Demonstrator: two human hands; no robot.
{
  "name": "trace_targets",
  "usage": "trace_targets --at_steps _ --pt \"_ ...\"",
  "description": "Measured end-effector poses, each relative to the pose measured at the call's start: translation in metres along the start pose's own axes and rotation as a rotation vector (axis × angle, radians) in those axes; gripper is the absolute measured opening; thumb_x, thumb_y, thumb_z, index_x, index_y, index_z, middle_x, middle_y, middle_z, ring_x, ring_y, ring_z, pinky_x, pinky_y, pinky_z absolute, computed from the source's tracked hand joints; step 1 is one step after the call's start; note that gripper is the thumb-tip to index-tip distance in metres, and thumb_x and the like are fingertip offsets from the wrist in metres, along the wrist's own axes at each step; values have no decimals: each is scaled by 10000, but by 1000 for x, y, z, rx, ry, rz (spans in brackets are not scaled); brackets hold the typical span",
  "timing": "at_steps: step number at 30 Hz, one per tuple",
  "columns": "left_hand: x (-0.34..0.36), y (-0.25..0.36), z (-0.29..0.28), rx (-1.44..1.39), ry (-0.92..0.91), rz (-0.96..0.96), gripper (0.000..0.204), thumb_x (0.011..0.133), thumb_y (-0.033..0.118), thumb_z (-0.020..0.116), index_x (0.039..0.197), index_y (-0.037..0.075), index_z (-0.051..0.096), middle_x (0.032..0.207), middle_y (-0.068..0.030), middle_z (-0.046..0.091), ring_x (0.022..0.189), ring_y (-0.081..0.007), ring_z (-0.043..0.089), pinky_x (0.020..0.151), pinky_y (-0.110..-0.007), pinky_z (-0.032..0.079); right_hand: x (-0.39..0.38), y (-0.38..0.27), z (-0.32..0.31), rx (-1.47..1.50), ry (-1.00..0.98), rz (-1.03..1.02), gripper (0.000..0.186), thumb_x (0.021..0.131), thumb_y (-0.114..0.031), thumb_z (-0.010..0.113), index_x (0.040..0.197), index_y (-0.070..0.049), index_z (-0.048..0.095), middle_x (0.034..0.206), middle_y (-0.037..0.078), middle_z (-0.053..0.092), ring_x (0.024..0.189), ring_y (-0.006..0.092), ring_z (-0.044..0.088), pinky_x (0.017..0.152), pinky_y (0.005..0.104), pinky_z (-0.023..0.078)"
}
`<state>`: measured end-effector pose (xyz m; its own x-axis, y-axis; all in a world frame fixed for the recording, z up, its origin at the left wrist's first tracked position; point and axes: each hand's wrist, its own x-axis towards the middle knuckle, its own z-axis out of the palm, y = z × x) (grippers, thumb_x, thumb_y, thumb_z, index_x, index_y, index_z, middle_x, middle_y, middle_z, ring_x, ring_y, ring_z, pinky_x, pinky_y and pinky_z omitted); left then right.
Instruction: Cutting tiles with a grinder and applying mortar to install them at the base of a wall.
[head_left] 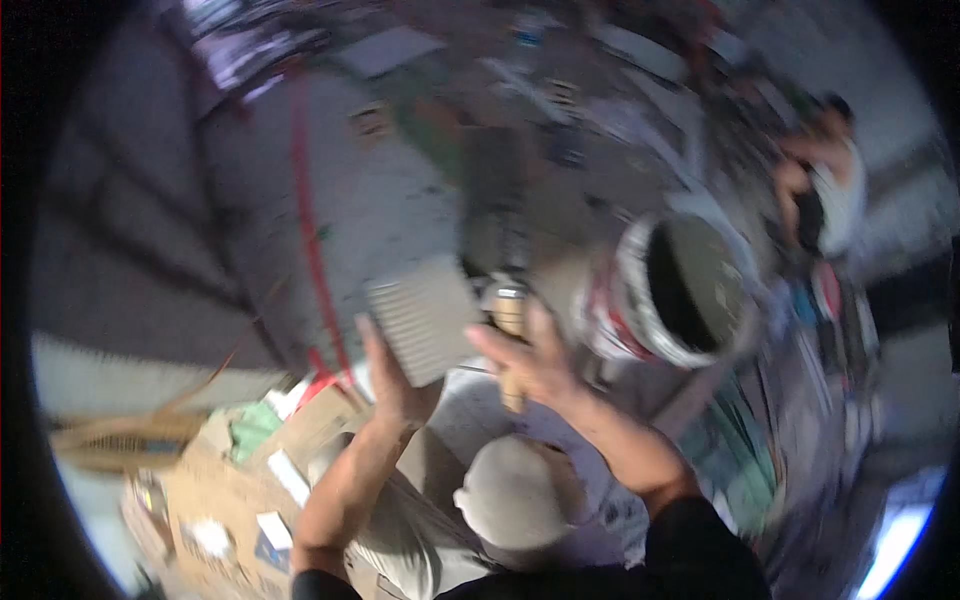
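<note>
Near the middle of the head view, my left hand (pixel 392 378) grips a small square tile (pixel 425 312) by its lower left side. The tile's upward face carries a pale, ridged coat that looks like combed adhesive. Just to the right, my right hand (pixel 548 362) is closed around the wooden handle of a trowel (pixel 511 316). A metal ferrule tops the handle, and a dark blade beyond it is smeared by motion. My right fingertips are close to the tile's right edge; I cannot tell whether they touch it.
A white and red bucket (pixel 632 290) with grey paste inside stands right of my right hand. A red strip (pixel 308 200) runs along the floor at the left. Cardboard (pixel 215 500) lies lower left. Another person (pixel 838 195) sits at the far right, near scattered debris.
</note>
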<state>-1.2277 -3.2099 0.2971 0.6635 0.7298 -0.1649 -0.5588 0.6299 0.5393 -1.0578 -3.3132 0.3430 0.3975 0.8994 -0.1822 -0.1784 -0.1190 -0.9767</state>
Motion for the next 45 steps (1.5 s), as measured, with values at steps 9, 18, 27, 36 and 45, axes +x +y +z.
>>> trace_targets --at_steps 9,18,27,36,45 --pt "24 -76 64 -365 7 -14 816 1096 677 536 1635 68 466 1537 -221 592 1384 -398 602 1209 -537 487 -15 -61 -113 -683 113 -267 581 1076 -543 695 1290 -14 587 794 119 710 743 305 752 726 466 592" --pt "-3 -74 -24 180 267 -107 811 1083 689 554 1589 56 525 1442 -216 660 1293 -374 657 1109 -530 536 -94 -169 -320 -1166 346 -205 454 1061 -445 721 1256 -35 717 943 162 801 860 403 802 809 498 630" --pt "43 -116 18 93 185 -214 852 1087 742 471 1576 48 541 1390 -230 700 1180 -363 727 1010 -492 612 -13 -45 -395 -1836 22 227 168 910 -132 707 873 -30 835 832 187 795 856 384 810 815 531 647" --pt "38 -117 2 127 239 -160 830 1107 717 442 1599 54 531 1409 -260 697 1200 -389 727 1028 -515 604 47 18 -393 -1463 -2 484 271 947 -192 673 895 36 810 937 282 789 965 484 788 844 575 627" --pt "67 -126 39 139 181 -257 830 1109 729 411 1619 82 508 1428 -245 690 1180 -372 728 975 -484 612 8 -19 -394 -1728 138 123 283 955 -292 752 870 -32 825 796 181 783 838 306 810 726 482 618"
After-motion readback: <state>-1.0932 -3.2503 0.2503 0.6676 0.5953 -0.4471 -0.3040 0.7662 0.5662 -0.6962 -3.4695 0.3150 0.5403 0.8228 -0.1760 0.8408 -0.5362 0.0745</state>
